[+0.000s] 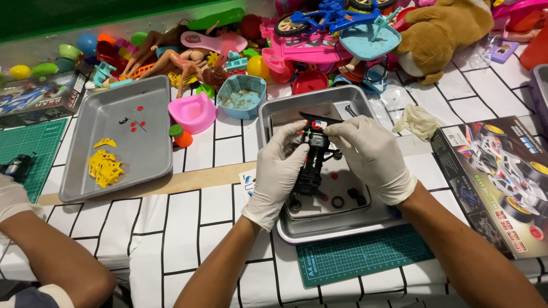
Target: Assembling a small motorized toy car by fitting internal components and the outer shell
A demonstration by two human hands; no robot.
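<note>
1. Both gloved hands hold a black toy car chassis (311, 162) over a metal tray (274, 122) near the middle of the surface (200, 217).
2. Left hand (279, 171) wraps the chassis from the left side, fingers pressed together along its length, thumb up near the front end.
3. Right hand (374, 157) comes in from the right; fingers (337, 130) pinch at the front of the chassis, by a small red and white part. What exactly is pinched cannot be told; the gloves cover it.
4. To do the step well, judged from the pose: the left hand should keep the chassis steady and low over the tray so any loose piece drops inside, not onto the surface.
5. Right fingertips should press squarely, not at a slant; small clip parts likely snap or pop off under sideways force.
6. Black rings (338, 201) and small bits lie in the tray under the chassis, near enough to reach.
7. A second tray (74, 171) to the left carries yellow plastic parts (104, 166); a toy kit box (502, 182) lies at right.
8. Another person's gloved hand (11, 197) is at far left, well apart.
</note>
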